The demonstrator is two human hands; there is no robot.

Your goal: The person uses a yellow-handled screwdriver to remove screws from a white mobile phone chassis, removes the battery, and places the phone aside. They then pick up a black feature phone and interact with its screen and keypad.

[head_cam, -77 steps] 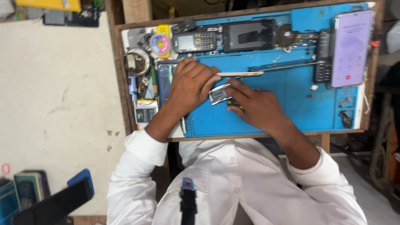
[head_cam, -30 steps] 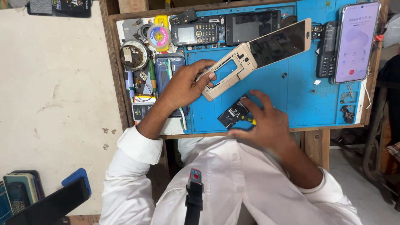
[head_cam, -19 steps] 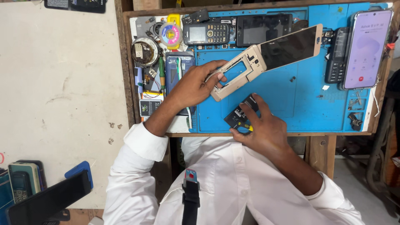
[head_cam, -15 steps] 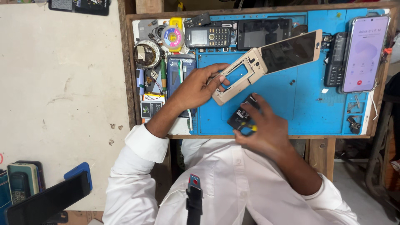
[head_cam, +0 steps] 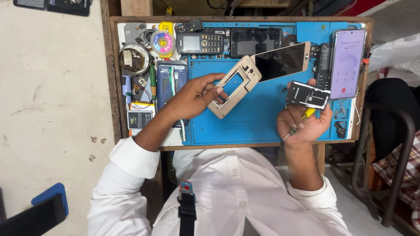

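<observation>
Two parts of one opened gold-coloured smartphone were in the hands. The gold plastic mid-frame with its rectangular cut-out (head_cam: 234, 89) sat tilted just above the blue silicone work mat (head_cam: 262, 118), joined at its upper corner to the dark glass display panel with gold edge (head_cam: 282, 61), which stuck out up and to the right over the mat. Held that way, the open side of the frame faced the camera, likely so the inside could be reached. The left hand (head_cam: 192, 94) pinched the frame's lower-left rim, thumb on top and fingers curled under, wrist low over the mat and forearm coming in from the lower left.

The flat black rectangular phone battery (head_cam: 307, 94) was off to the right, clear of the frame, gripped between thumb and fingertips of the right hand (head_cam: 304, 122). The same hand also kept a yellow-handled small screwdriver (head_cam: 299, 122) tucked across the palm, tip pointing down-left, probably to keep it ready. Palm faced up, wrist at the mat's near edge.

Further out: a lit smartphone with pale purple screen (head_cam: 347, 63) at the right edge, a black keypad phone (head_cam: 200, 43) along the top, a dark slab phone (head_cam: 253, 41) beside it, a round pink-and-yellow solder wick spool (head_cam: 162, 43), and a wooden table (head_cam: 111, 78) under the mat.
</observation>
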